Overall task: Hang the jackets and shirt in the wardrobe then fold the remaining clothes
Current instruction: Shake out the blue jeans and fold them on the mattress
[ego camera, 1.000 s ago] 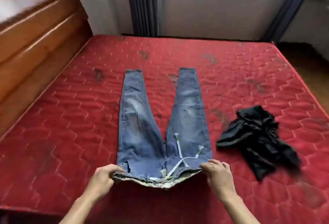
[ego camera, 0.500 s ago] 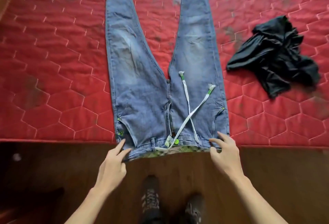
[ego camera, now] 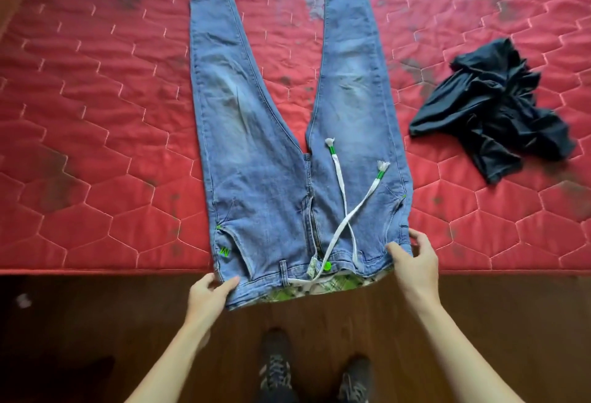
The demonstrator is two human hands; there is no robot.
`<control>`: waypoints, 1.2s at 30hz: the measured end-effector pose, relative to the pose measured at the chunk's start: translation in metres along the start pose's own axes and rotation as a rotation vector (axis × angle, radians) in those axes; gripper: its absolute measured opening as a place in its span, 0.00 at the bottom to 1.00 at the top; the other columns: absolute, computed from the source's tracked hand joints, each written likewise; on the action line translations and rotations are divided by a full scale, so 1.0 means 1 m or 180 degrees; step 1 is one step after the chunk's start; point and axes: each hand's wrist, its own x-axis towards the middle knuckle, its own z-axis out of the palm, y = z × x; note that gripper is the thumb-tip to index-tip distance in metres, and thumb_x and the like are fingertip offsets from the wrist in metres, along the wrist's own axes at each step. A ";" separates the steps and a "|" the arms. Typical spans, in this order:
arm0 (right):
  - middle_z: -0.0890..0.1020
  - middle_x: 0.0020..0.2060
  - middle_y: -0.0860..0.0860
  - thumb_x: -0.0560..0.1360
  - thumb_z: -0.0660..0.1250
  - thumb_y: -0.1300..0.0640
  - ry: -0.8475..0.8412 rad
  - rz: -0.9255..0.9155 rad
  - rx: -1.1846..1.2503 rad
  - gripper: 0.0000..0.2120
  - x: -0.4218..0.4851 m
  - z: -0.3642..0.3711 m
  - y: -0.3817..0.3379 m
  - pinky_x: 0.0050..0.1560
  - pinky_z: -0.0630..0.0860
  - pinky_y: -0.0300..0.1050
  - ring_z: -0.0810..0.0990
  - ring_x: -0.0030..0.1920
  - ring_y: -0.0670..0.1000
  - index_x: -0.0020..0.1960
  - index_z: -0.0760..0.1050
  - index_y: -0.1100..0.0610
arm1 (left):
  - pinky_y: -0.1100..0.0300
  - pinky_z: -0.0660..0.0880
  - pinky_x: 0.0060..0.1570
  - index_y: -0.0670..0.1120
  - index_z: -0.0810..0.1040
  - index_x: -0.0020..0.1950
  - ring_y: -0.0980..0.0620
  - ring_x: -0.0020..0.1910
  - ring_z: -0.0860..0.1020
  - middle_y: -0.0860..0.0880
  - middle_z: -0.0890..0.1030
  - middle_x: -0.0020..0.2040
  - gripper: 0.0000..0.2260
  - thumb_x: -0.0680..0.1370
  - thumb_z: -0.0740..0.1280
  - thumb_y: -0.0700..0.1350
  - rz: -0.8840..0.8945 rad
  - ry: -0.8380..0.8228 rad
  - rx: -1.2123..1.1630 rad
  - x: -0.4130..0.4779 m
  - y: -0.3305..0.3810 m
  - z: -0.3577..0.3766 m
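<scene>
Hands back on jeans waistband, lower centre: left hand pinches corner; right hand touches other corner, grip unclear. Jeans flat, unfolded; black garment right, crumpled.

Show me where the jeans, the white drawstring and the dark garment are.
jeans (ego camera: 256,178), head view, on the thigh of the leg at image left.
white drawstring (ego camera: 339,178), head view, on the cord below its green-bound tip.
dark garment (ego camera: 489,108), head view, on its crumpled middle.
</scene>
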 end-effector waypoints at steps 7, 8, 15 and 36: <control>0.81 0.43 0.47 0.68 0.68 0.62 -0.0798 -0.1284 0.0333 0.18 -0.070 0.101 -0.098 0.45 0.74 0.40 0.78 0.40 0.46 0.56 0.79 0.49 | 0.41 0.81 0.52 0.40 0.80 0.54 0.39 0.48 0.85 0.41 0.86 0.46 0.07 0.76 0.70 0.35 -0.0264 -0.0490 -0.0457 -0.012 0.024 0.000; 0.79 0.45 0.46 0.68 0.67 0.61 -0.0978 -0.1593 0.0162 0.19 -0.079 0.118 -0.104 0.46 0.74 0.39 0.77 0.41 0.45 0.57 0.79 0.50 | 0.41 0.81 0.52 0.41 0.81 0.54 0.39 0.48 0.85 0.41 0.86 0.47 0.07 0.77 0.70 0.35 -0.0267 -0.0559 -0.0507 -0.012 0.025 0.000; 0.71 0.43 0.55 0.69 0.62 0.61 -0.1810 -0.2936 -0.1908 0.06 -0.122 0.186 -0.069 0.30 0.63 0.49 0.75 0.38 0.62 0.46 0.75 0.57 | 0.48 0.79 0.43 0.48 0.81 0.57 0.43 0.49 0.84 0.42 0.86 0.51 0.28 0.82 0.49 0.64 -0.0728 -0.0819 -0.1520 -0.017 0.037 -0.006; 0.71 0.67 0.60 0.72 0.73 0.57 -0.0486 -0.1365 -0.1881 0.33 -0.074 0.147 -0.004 0.64 0.69 0.56 0.71 0.64 0.61 0.73 0.66 0.59 | 0.58 0.66 0.44 0.48 0.77 0.44 0.51 0.44 0.76 0.55 0.79 0.40 0.12 0.77 0.70 0.56 0.0399 0.0377 0.1139 -0.009 0.003 -0.003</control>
